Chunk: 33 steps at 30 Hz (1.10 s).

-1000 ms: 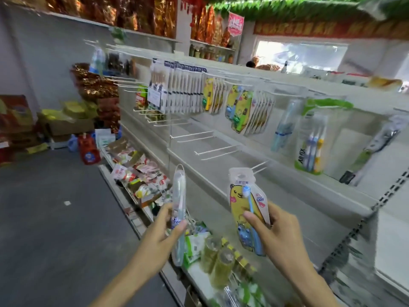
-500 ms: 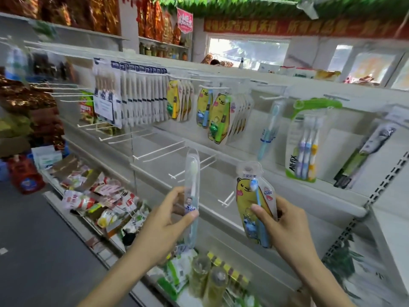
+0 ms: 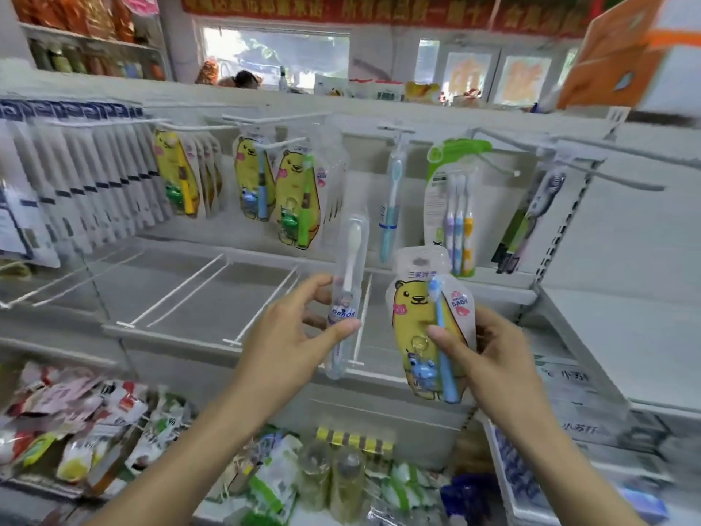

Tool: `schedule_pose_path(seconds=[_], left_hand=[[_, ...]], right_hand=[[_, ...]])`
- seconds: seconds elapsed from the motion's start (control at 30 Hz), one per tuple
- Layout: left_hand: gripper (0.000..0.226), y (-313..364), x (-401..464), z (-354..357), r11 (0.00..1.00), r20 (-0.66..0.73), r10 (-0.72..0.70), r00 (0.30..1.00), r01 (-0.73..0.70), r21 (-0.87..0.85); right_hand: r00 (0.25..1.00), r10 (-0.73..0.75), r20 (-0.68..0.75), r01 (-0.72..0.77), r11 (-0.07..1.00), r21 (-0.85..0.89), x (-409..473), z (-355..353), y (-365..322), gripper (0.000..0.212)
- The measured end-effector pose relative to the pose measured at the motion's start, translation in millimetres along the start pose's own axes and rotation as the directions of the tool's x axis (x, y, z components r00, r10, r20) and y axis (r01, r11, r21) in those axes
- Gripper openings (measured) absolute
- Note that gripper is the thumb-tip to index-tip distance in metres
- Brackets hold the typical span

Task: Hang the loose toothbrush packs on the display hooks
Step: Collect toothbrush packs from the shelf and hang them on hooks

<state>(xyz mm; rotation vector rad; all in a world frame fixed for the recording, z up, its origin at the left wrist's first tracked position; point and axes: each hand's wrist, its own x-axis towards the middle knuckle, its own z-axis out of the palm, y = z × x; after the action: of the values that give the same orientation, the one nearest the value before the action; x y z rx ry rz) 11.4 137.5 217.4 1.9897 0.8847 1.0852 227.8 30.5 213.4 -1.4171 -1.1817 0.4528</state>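
Note:
My left hand (image 3: 296, 336) pinches a slim clear pack with a white toothbrush (image 3: 349, 290), held upright. My right hand (image 3: 489, 354) grips a yellow bear-print pack with a blue child's toothbrush (image 3: 425, 328), also upright. Both packs are in front of the white display rack. Behind them, on the upper row of hooks, hang matching yellow bear packs (image 3: 292, 199), a single blue toothbrush pack (image 3: 390, 206) and a green three-brush pack (image 3: 455, 206). Bare white hooks (image 3: 189, 286) jut out on the lower row, just left of my hands.
A long row of white and blue packs (image 3: 83, 191) hangs at the upper left. A dark toothbrush pack (image 3: 531, 218) hangs at the right. Below the rack lie snack bags (image 3: 95, 423), bottles (image 3: 333, 476) and boxes (image 3: 569, 411). An orange box (image 3: 626, 51) sits at top right.
The view has swung right to face the rack squarely and moved closer. Both hands keep their packs, which now sit nearer the lower bare hooks.

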Motion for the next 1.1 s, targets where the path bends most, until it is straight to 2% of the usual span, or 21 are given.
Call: schedule_pose_path(seconds=[0.17, 0.4, 0.67, 0.97, 1.1], left_hand=[[0.043, 12, 36, -5, 0.989, 0.045, 0.135, 0.990, -0.132, -0.064], [0.045, 15, 58, -1, 0.972, 0.079, 0.185, 0.979, -0.171, -0.162], [0.045, 3, 73, 14, 0.971, 0.084, 0.175, 0.981, -0.158, -0.179], [0.044, -15, 116, 40, 0.973, 0.105, 0.101, 0.989, -0.076, -0.217], [0.041, -28, 147, 60, 0.981, 0.048, 0.079, 0.996, -0.069, -0.182]], right_hand=[[0.993, 0.003, -0.118, 0.001, 0.999, 0.032, -5, 5, -7, 0.028], [0.986, -0.009, -0.164, 0.009, 1.000, 0.001, -9, 15, -8, 0.029], [0.983, 0.012, -0.183, -0.016, 1.000, -0.022, -8, 12, 2, 0.027], [0.986, 0.038, -0.160, -0.041, 0.999, -0.014, -6, 2, 8, 0.027], [0.984, 0.065, -0.165, -0.074, 0.996, -0.046, -12, -8, 15, 0.023]])
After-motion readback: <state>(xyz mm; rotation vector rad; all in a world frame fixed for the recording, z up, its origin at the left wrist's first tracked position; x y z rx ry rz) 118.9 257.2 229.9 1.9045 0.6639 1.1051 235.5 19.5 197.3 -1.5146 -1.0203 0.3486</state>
